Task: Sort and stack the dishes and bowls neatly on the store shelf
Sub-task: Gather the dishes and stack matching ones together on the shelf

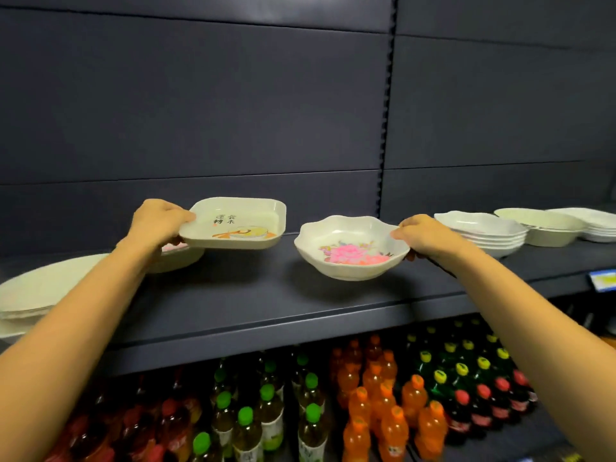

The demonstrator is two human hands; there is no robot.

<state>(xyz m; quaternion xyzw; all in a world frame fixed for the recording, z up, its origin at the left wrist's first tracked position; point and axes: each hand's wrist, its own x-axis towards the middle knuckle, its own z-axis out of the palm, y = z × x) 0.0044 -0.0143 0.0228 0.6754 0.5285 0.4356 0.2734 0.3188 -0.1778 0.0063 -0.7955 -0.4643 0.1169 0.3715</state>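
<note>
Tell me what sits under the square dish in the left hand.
A pale bowl on the shelf shows under the square dish, with a bit of pink print. The left hand and dish cover most of it.

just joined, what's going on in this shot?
A person is sorting dishes at a store shelf, one in each hand. The left hand grips a square dish by its left edge, held up off the shelf. The right hand holds a flower bowl by its right rim, low over the shelf. A white stack sits to the right and plates to the left. Bottles fill the shelf below.
</note>
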